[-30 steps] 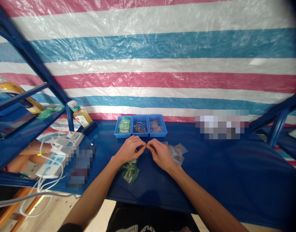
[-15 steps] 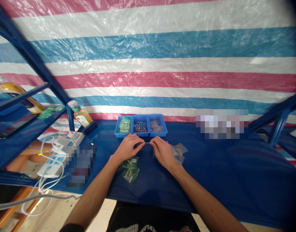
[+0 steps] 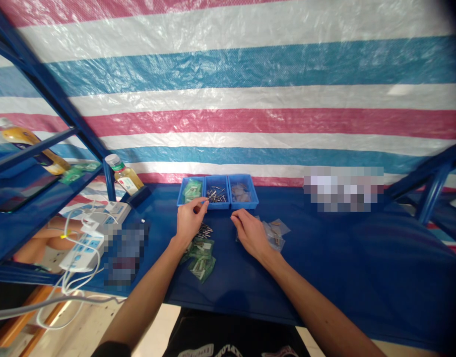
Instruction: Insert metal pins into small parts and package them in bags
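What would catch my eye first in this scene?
The big striped tarp fills the wall behind everything. Below it, on a blue table, three blue trays sit in a row, and the left hand reaches to the middle one, full of metal pins. The right hand rests beside small plastic bags.

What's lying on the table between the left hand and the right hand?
In the head view, a small cluster of metal pins lies on the blue tabletop, closer to the left hand than to the right hand.

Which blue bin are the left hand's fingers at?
The middle bin, holding metal pins; the left hand's fingers reach its rim. The left bin and right bin hold packets.
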Demonstrator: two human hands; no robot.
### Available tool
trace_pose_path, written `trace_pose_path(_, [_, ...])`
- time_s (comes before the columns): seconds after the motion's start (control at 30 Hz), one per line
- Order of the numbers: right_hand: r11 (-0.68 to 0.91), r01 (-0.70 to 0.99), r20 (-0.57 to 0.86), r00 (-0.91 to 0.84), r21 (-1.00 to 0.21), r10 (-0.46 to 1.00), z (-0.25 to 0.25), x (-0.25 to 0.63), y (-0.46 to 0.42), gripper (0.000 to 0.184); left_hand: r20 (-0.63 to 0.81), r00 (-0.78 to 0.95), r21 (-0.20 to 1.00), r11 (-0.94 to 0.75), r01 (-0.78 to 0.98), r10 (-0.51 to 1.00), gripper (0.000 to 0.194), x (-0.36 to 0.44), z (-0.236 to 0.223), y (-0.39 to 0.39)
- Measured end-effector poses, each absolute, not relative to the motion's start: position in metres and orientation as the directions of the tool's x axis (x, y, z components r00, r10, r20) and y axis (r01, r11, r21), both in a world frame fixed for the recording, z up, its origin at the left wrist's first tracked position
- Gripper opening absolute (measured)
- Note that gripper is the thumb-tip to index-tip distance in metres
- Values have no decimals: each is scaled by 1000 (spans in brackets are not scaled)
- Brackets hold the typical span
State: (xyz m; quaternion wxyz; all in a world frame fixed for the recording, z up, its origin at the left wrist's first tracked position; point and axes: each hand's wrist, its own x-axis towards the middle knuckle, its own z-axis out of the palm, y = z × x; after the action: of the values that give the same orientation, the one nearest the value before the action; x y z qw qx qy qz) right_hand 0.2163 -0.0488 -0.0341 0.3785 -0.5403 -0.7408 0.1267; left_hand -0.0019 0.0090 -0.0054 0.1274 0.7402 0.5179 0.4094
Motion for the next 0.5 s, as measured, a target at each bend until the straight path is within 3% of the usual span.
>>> trace_pose_path(0.17, [413,764,420,-205,-496,884,-33,217,-45,26,420,183,637,-433,638,889,40,-5,0,10])
trace_pose_path(0.3, [354,774,404,-140,-525,904,-25,241,-37,22,434,220,629,-468,621,874,34,-6,0,9])
trace_pose_path(0.5, [410,784,227,-342,-466,912,-14,278,-28,15,396,421,554,-578,599,816,32,-1,-4,5])
